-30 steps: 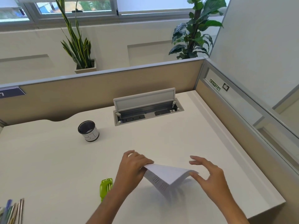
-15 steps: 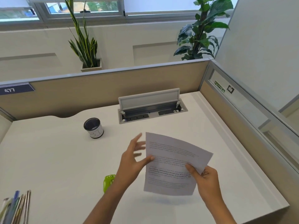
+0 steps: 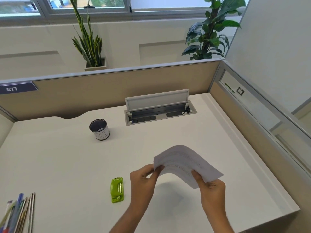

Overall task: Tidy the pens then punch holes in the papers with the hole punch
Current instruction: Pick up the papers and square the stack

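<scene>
The pens (image 3: 18,214) run off the lower left corner, so only their upper ends show and their count is unclear. Print on the papers (image 3: 183,163) is smeared and unreadable, and how many sheets there are cannot be told. The right hand (image 3: 211,190) has its fingertips out of sight beneath them. Both forearms are cut by the bottom edge. The scrawl on the cup (image 3: 100,130) is too faint to read, its inside dark

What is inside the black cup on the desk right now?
Nothing sticks out of the cup; its inside looks dark and bare. Its near wall hides part of the bottom.
</scene>
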